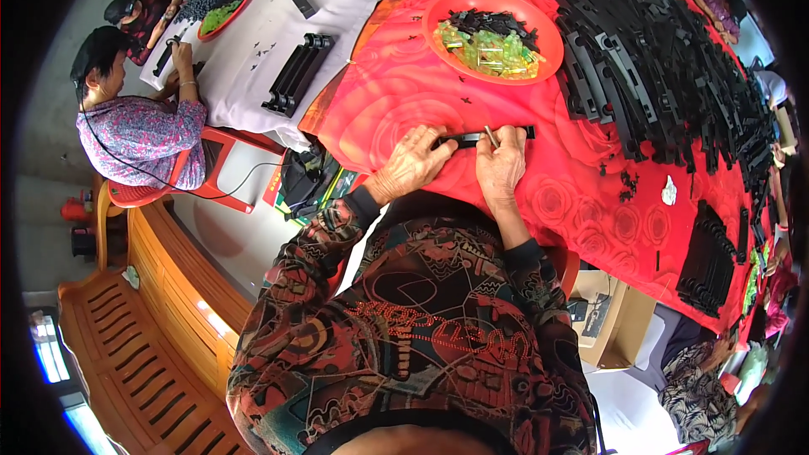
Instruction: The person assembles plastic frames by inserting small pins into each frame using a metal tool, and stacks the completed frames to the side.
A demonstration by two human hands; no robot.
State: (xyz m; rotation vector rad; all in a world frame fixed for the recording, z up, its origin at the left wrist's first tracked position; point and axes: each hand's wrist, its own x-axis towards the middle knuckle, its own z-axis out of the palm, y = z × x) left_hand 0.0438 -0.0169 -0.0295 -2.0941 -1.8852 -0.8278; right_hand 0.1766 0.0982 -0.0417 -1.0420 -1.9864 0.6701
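On the red rose-patterned tablecloth [379, 88] lies a long black plastic strip [468, 141], set crosswise in front of me. Its left end is gripped by my left hand [413, 162], fingers closed over it. My right hand [502, 170] is closed around a short, thin, light-coloured stick-like tool [490, 136] and rests against the strip's right part. The tool's tip is hidden. Beyond the hands stands a round red bowl [552, 63] with yellow-green translucent pieces [493, 57] and small black parts [497, 24] in it. A few tiny black bits [466, 101] lie between the bowl and the strip.
A large heap of black strips [649, 59] covers the far right; a neat stack [708, 265] lies nearer. Crumpled white paper [669, 191] sits at right. At left, a co-worker [143, 135] handles a black part at a white-covered table [244, 59]. A wooden bench [139, 345] stands lower left.
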